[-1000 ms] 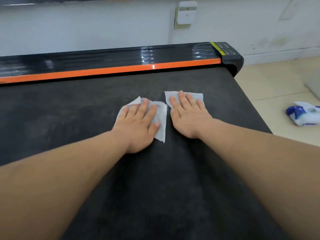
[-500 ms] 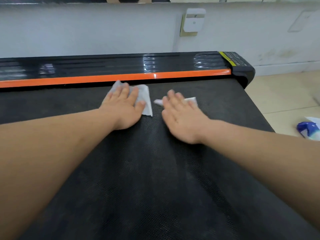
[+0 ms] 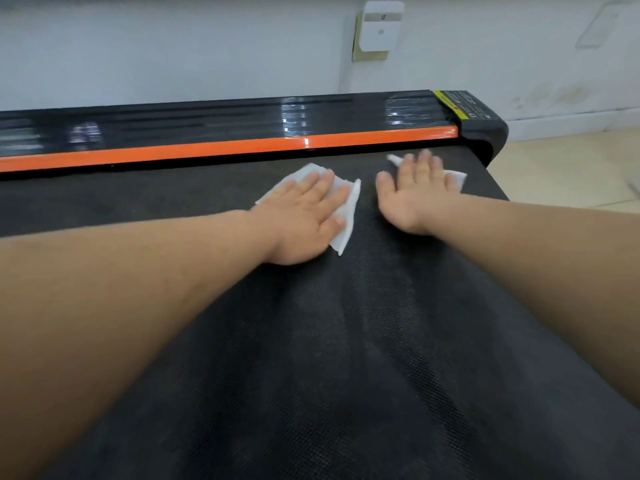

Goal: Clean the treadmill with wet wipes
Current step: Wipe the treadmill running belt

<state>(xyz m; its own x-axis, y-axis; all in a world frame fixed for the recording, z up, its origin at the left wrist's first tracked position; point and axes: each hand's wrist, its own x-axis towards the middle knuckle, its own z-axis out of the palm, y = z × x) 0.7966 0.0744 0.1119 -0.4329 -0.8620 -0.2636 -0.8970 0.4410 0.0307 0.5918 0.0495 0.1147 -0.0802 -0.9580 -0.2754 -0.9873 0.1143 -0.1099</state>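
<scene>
The black treadmill belt (image 3: 346, 341) fills most of the view, with an orange strip (image 3: 207, 150) and a glossy black side rail (image 3: 214, 119) along its far edge. My left hand (image 3: 304, 216) lies flat with straight fingers on a white wet wipe (image 3: 346, 206), pressing it to the belt. My right hand (image 3: 412, 192) also lies flat, near the belt's right corner, pressing a second white wipe (image 3: 457, 176) that shows only at its fingertips and right side.
A white wall runs behind the treadmill, with a white plug-in device (image 3: 382, 27) on a socket. The black end cap (image 3: 485, 123) with a yellow label closes the rail on the right. Beige tiled floor (image 3: 571, 168) lies to the right.
Both hands slid their wipes from mid-belt up to the orange strip, then rightward; the right hand is now near the belt's right corner. The wipes packet on the floor has left the view.
</scene>
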